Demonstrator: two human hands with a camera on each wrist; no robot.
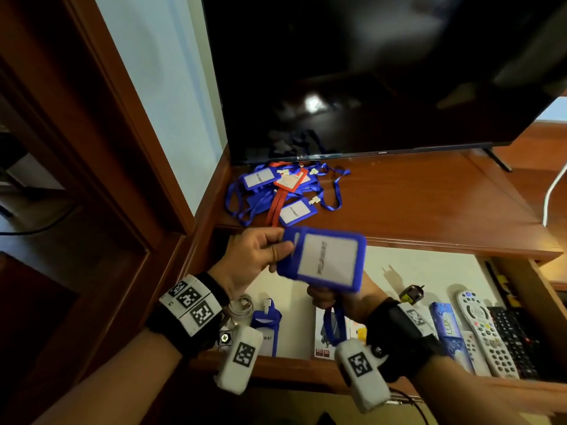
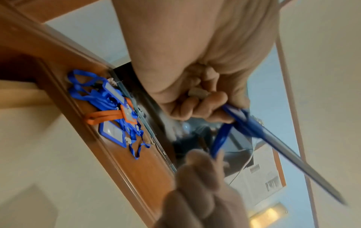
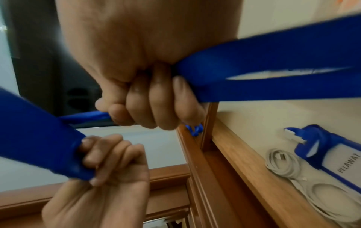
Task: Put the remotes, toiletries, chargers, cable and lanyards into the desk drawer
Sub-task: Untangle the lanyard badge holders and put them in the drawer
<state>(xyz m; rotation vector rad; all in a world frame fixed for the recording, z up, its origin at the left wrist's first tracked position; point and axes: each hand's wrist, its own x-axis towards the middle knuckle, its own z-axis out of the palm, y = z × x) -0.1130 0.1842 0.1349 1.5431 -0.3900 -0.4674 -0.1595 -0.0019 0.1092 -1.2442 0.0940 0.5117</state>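
Two blue badge holders point(image 1: 325, 259), white-faced and blurred, held in both hands

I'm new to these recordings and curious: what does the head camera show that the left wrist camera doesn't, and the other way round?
Only the head view shows the open drawer with what lies in it: remotes, a coiled white cable and a badge holder.

Only the left wrist view shows the left hand's curled fingers from below, gripping the held badge holder edge-on, with its blue strap running to the right hand.

Both show that blue badge holder held between the hands, the lanyard pile on the desk top, and the dark TV screen.
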